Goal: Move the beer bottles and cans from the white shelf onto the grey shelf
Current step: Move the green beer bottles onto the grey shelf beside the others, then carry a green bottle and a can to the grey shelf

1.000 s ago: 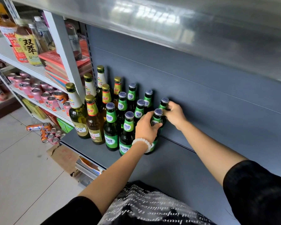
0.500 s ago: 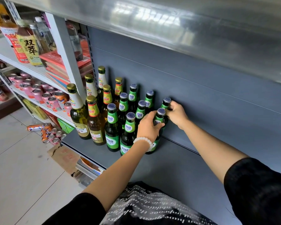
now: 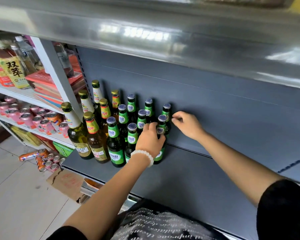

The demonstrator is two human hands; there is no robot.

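Several green beer bottles (image 3: 115, 144) and taller gold-capped bottles (image 3: 80, 135) stand in rows at the left end of the grey shelf (image 3: 189, 172). My left hand (image 3: 150, 140), with a white bead bracelet, is wrapped around the front-right green bottle (image 3: 161, 125), which stands on the shelf. My right hand (image 3: 187, 125) hovers just right of the rear-right green bottle (image 3: 166, 110), fingers loosely curled and apparently not touching it. Pink and orange cans (image 3: 26, 116) sit on the white shelf (image 3: 21, 96) at the left.
The grey shelf board above (image 3: 145, 32) overhangs the bottles closely. More cans (image 3: 47, 161) lie on the floor beside a torn cardboard box (image 3: 68, 182). Juice bottles (image 3: 14, 71) and red packs (image 3: 45, 82) fill the upper white shelf. The grey shelf is bare to the right of the bottles.
My right hand has come off the rear-right green bottle's cap and drawn slightly to the right. My left hand stays on the front-right bottle.
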